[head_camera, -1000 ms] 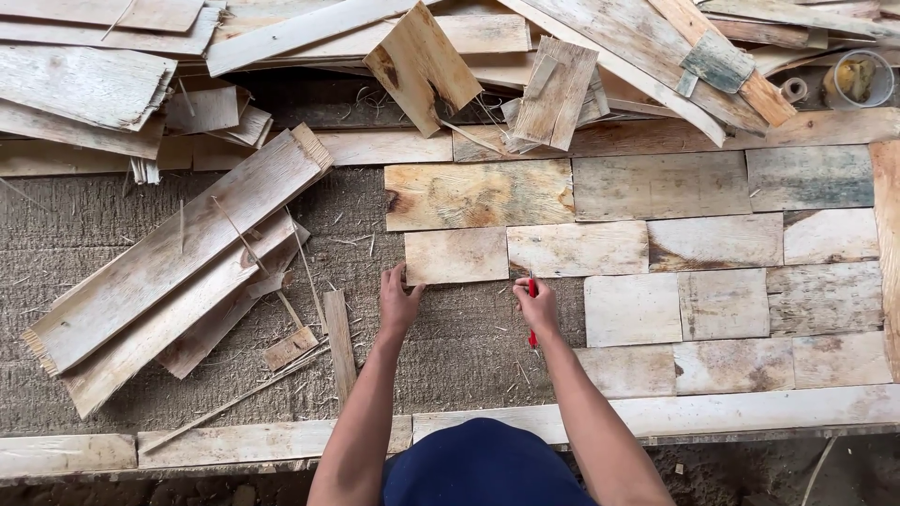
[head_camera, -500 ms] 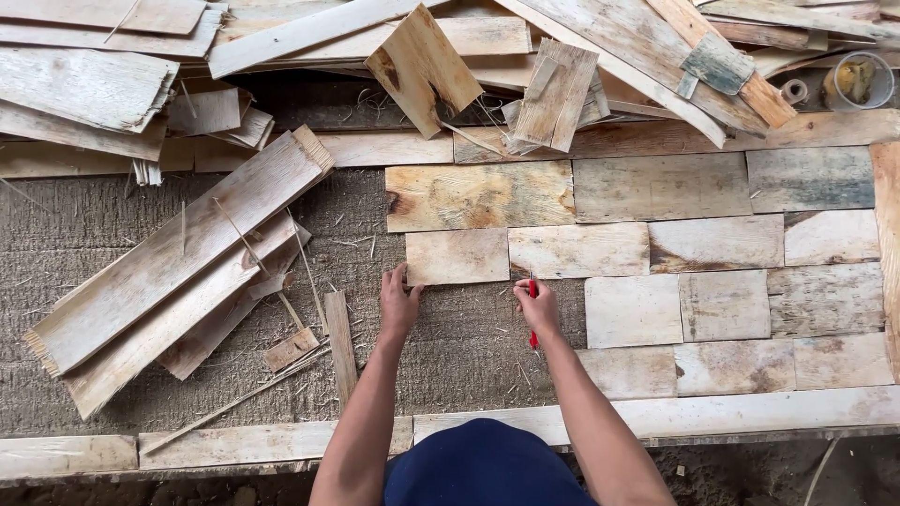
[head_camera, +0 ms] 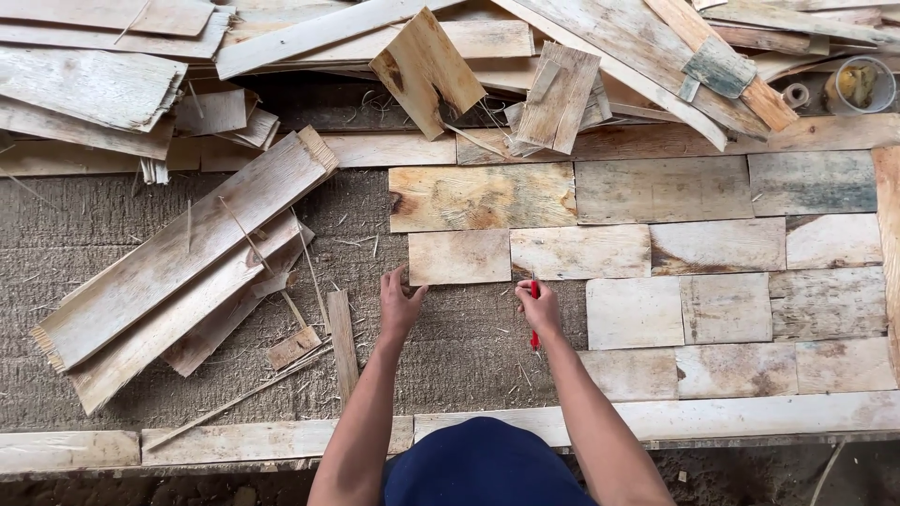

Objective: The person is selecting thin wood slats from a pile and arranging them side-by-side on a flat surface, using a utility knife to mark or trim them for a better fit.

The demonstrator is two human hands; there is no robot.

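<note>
Closest to me I see a long pale board (head_camera: pixel 234 439) running along the near edge of the work area, and just past it the coarse brown matting (head_camera: pixel 112 244) that everything lies on. My left hand (head_camera: pixel 399 305) rests on that matting with fingers spread and loose, gripping nothing, its fingertips just under the lower left corner of a small light wood tile (head_camera: pixel 459 257). My right hand (head_camera: pixel 539 305) is curled around a red pencil (head_camera: pixel 535 335), whose lower end sticks out below the fist (the tip end is hidden by my fingers), right at the tile's lower right corner. Between the two hands the matting is bare, an open pocket bounded by the tile above and square tiles (head_camera: pixel 633 312) to the right. Left of my left hand a narrow wood strip (head_camera: pixel 342 342) lies nearly upright, and beyond it a slanted stack of long planks (head_camera: pixel 178 267) crowds that side. Above the small tile sits a wider yellowish tile (head_camera: pixel 483 197), edges touching. Farthest off, a jumble of scrap boards (head_camera: pixel 562 56) lines the back, with a small pot (head_camera: pixel 858 84) at the far right.
</note>
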